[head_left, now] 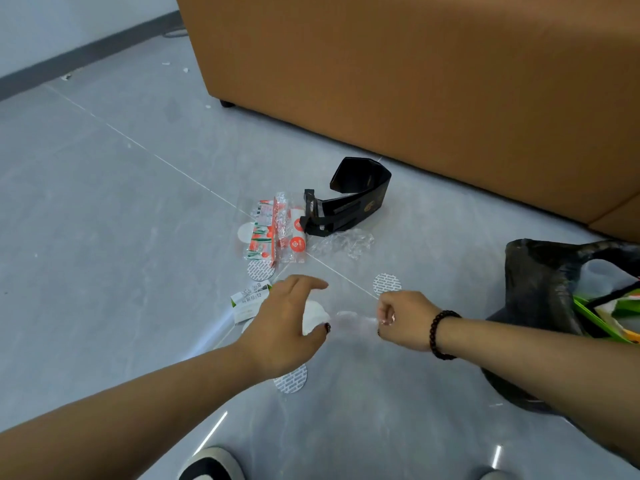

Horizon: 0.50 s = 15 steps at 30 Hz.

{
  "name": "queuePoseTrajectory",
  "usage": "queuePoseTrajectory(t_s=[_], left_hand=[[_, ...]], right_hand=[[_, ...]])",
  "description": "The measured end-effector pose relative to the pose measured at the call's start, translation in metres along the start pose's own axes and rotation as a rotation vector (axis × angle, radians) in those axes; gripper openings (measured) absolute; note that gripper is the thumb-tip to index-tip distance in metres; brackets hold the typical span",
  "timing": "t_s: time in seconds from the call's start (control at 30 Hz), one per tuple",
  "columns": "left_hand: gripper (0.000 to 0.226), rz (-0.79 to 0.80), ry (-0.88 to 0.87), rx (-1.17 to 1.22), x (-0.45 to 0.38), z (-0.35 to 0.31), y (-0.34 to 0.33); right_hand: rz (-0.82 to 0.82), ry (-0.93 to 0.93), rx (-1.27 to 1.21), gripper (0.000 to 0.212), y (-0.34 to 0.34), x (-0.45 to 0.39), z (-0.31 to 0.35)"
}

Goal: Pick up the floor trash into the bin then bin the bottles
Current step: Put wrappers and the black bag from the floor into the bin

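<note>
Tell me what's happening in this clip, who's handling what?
A person is clearing litter off a grey tiled floor. The left hand holds a white paper piece; the right hand pinches a clear plastic film. The black bin bag sits open beside the right arm. Red-and-white wrappers, a black cardboard sleeve and round foil seals remain on the floor.

Bright, even light, floor [104, 220] glare (wide-angle distortion)

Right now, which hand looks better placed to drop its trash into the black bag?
Probably the right hand. It pinches a clear plastic scrap and the black bin bag lies on its side. The left hand, holding a white round piece, is farther away.
</note>
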<state>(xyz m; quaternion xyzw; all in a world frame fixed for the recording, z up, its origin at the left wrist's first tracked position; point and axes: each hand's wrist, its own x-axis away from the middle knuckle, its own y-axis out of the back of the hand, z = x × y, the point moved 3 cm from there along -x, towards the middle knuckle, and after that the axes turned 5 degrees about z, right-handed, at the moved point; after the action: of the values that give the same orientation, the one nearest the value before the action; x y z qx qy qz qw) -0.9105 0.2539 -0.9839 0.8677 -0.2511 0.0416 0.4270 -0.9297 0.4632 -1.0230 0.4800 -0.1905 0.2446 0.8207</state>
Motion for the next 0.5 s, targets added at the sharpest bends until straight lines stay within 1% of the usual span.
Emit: queuePoseTrajectory(t_s=[0.07, 0.1, 0.13, 0.17, 0.23, 0.27, 0.3, 0.4, 0.5], left_hand=[[0.068, 0.038, -0.119, -0.08, 0.0, -0.02, 0.003], [0.068, 0.059, -0.144, -0.081, 0.0, -0.027, 0.004], [0.063, 0.081, -0.159, -0.047, 0.0, -0.035, 0.003], [0.048, 0.098, -0.178, 0.009, 0.001, -0.041, 0.002], [0.008, 0.104, -0.17, 0.118, 0.004, -0.055, 0.0], [0.008, 0.098, -0.143, 0.193, 0.004, -0.063, -0.002], [0.014, 0.106, -0.094, 0.292, 0.005, -0.068, -0.004], [0.013, 0.185, 0.096, 0.706, 0.011, -0.084, -0.012], [0.017, 0.243, 0.261, 1.057, 0.021, -0.096, -0.021]], right_hand=[[-0.019, 0.174, 0.06, 0.006, 0.028, 0.03, 0.017], [-0.03, 0.247, 0.062, 0.007, 0.039, 0.044, 0.027], [-0.063, 0.309, 0.058, 0.008, 0.051, 0.059, 0.034], [-0.112, 0.36, 0.054, 0.009, 0.062, 0.073, 0.041], [-0.253, 0.438, 0.059, 0.009, 0.08, 0.102, 0.047], [-0.331, 0.462, 0.076, 0.007, 0.087, 0.117, 0.045], [-0.409, 0.476, 0.105, 0.006, 0.091, 0.13, 0.043], [-0.647, 0.467, 0.161, 0.004, 0.086, 0.163, 0.029], [-0.786, 0.46, 0.088, 0.006, 0.058, 0.181, 0.019]])
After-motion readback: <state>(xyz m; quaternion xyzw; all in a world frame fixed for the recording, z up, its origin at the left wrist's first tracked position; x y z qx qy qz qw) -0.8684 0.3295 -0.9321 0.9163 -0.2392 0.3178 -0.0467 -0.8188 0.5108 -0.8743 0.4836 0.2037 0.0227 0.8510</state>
